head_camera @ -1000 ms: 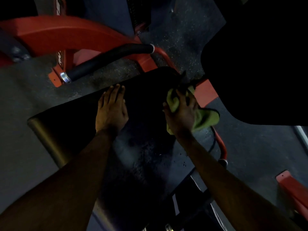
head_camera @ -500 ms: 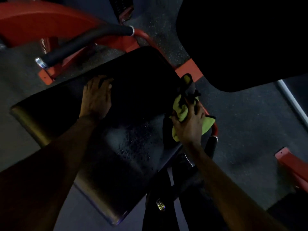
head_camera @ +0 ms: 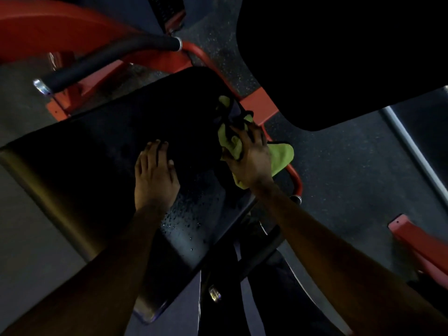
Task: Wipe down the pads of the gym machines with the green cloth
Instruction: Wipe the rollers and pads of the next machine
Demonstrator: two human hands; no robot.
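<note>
A large black seat pad [head_camera: 101,151] of a red-framed gym machine fills the middle of the head view, with water droplets on its near part. My left hand [head_camera: 154,175] rests flat on the pad, fingers straight. My right hand [head_camera: 249,158] grips the bunched green cloth [head_camera: 281,156] at the pad's right edge, beside a red frame tube. A dark strip of fabric lies tangled over the far end of the cloth.
A second black pad [head_camera: 339,57] hangs at the upper right. A black foam-covered handle [head_camera: 109,61] on the red frame [head_camera: 48,27] crosses the upper left. Speckled rubber floor surrounds the machine, with a red foot [head_camera: 419,246] at the right and a grey bar [head_camera: 412,151] beyond.
My left hand has slid from the pad's far left part toward its middle, closer to my right hand. My right hand with the cloth stays at the pad's right edge.
</note>
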